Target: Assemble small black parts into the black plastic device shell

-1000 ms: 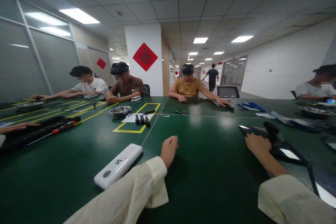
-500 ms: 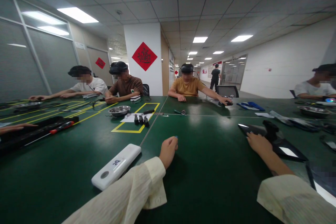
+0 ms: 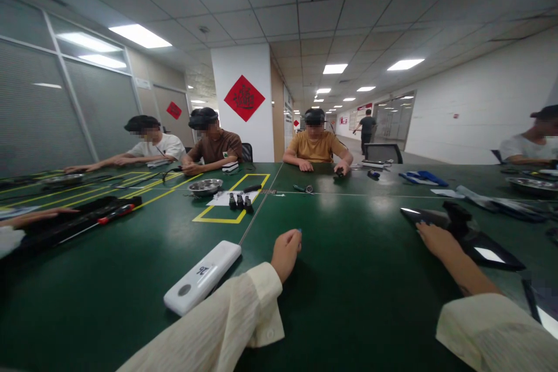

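Over the middle of the green table (image 3: 349, 302), my left hand (image 3: 286, 254) is closed with its fingers curled in. A tiny blue bit shows at its fingertips, too small to name. Left of that forearm lies a white rounded device (image 3: 203, 279) marked 26, which looks like a power bank. My right hand (image 3: 438, 241) rests, fingers stretched out, on the near left part of a glossy black panel (image 3: 501, 253). A dark upright piece (image 3: 457, 216) stands on the panel behind my right hand; what it is I cannot make out.
Several small black cylinders (image 3: 239, 202) and a metal bowl (image 3: 206, 187) stand near yellow tape. A black open case (image 3: 91, 221) with a red-handled screwdriver (image 3: 117, 214) lies left, near another person's hand. Co-workers sit opposite; blue-and-grey gloves (image 3: 422, 178) lie far right.
The view has shifted slightly left, so things sit further right. The person opposite has drawn an outstretched arm in, with a dark object at that hand. My hands keep their poses.
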